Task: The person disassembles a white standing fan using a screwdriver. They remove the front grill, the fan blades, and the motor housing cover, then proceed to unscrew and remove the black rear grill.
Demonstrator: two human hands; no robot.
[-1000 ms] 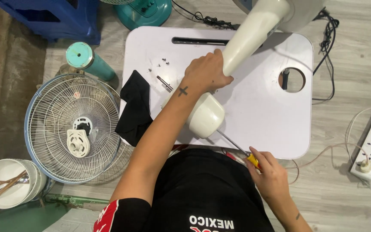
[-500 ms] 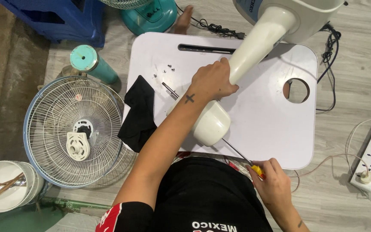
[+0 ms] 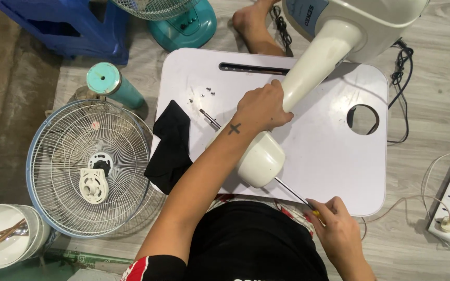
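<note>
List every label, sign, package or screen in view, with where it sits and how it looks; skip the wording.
Label panel: top of frame, on the cream fan base; bluish-grey patch with dark print.
Red sticker: on the round white fan guard lying on the floor at left; small and round.
No packages, signs or screens show.

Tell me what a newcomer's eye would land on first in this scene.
First, the cream fan stand lying across the white lap table, the left hand gripping its neck. Next, the right hand at the table's near edge, holding a long screwdriver pointed into the stand's rounded end. To the left on the floor lies a round wire fan guard, with a black cloth draped over the table's left edge.
</note>
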